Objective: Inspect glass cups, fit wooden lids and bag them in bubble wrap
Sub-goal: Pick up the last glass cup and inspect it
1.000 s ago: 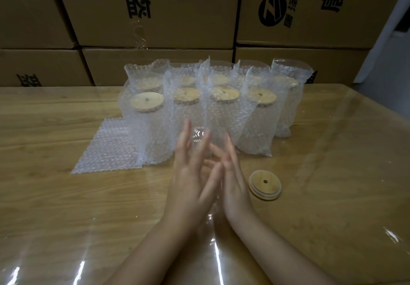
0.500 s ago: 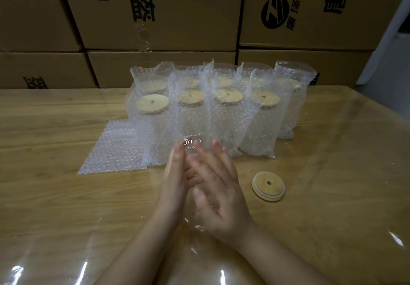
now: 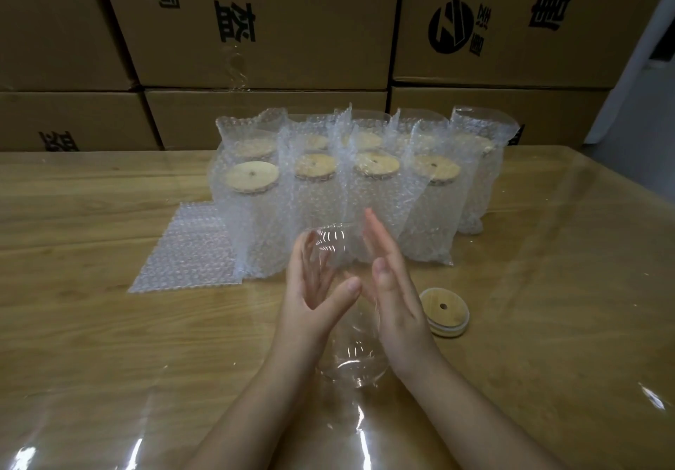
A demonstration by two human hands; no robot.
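Head cam: a person's left hand (image 3: 310,288) and right hand (image 3: 396,287) press a clear glass cup (image 3: 352,358) between flat palms just above a wooden table (image 3: 91,323). Fingers on both are straight, not curled. The thumbs lie across the top of the glass. The cup is tipped, base toward the camera and open mouth pointing away; no lid on it. The palms cover most of its sides, so only the rim and base glints show.

Rt of the right hand, close by on the table, lies one loose wooden lid (image 3: 443,311), flat, w/ a small hole at centre.

Directly behind the cup's mouth stand bagged cups (image 3: 369,199) in bubble wrap, upright, two rows, each w/ a wooden lid on. The front row of four partly hides the back row. Left of them a flat bubble-wrap bag (image 3: 186,250) lies on the table, its edge tucked against the front-left bagged cup.

Stacked cardboard boxes (image 3: 274,38) w/ black print wall off the table's far edge. A shiny clear sheet (image 3: 621,396) covers the tabletop.
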